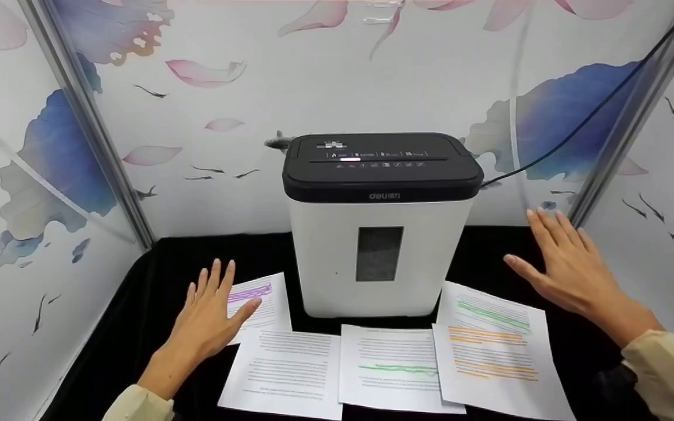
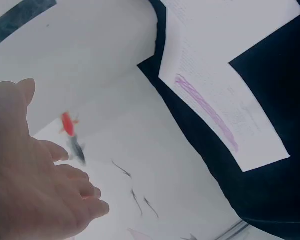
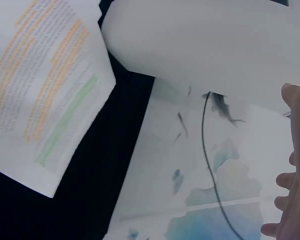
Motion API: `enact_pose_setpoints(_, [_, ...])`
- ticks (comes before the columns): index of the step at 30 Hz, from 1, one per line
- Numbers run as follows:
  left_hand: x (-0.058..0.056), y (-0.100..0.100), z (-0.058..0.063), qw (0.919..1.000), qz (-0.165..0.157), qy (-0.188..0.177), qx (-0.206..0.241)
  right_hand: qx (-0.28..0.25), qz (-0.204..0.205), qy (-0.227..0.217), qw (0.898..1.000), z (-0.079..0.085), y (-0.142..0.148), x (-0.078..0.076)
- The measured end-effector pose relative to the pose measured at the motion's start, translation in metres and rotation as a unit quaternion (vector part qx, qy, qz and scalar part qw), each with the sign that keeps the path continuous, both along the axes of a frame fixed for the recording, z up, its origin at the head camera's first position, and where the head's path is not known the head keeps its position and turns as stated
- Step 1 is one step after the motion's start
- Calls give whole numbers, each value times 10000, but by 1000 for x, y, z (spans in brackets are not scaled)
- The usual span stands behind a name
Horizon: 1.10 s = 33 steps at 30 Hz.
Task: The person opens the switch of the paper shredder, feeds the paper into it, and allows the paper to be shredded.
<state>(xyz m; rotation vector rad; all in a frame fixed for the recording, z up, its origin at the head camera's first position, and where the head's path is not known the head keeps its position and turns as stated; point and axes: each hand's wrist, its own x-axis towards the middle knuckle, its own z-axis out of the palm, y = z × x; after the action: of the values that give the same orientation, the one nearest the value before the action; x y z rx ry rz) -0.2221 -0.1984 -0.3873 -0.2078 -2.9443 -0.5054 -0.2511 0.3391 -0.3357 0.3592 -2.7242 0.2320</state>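
A paper shredder (image 1: 325, 251) with a white body and black top stands upright at the middle of the table in the head view. Sheets of printed paper lie before it: one with purple marking (image 1: 278, 316), a plain one (image 1: 290, 374), one with green marking (image 1: 395, 351), and one with orange marking (image 1: 495, 362) overlapping another green-marked sheet (image 1: 536, 318). My left hand (image 1: 208, 318), fingers straight, is over the purple-marked sheet's left side and holds nothing. To the right of the shredder my right hand (image 1: 571, 269) is raised, fingers extended, with nothing in it.
Black cloth (image 1: 185, 275) covers the table. A black cord (image 1: 577, 126) runs from the shredder's right side up to the upper right. Printed wall panels (image 1: 214, 193) with metal posts (image 1: 94, 134) enclose the back and sides.
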Motion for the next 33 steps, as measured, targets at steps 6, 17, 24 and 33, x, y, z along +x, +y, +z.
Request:
enact_pose_setpoints(6, [-5, 8, 7, 9997, -52, -65, 248, 175, 254, 360, 9989, 22, -13, -5])
enact_pose_setpoints(17, [-13, 23, 15, 9964, -194, -254, 790, 190, 686, 896, 9934, 55, -32, -13])
enact_pose_setpoints(24, [-20, 36, 23, 9872, -321, -203, 1549, 248, 1051, 1255, 9862, 74, -50, -20])
enact_pose_setpoints(33, [-33, 55, 31, 9688, -419, 109, 2441, 430, 1470, 1064, 9825, 96, -77, -31])
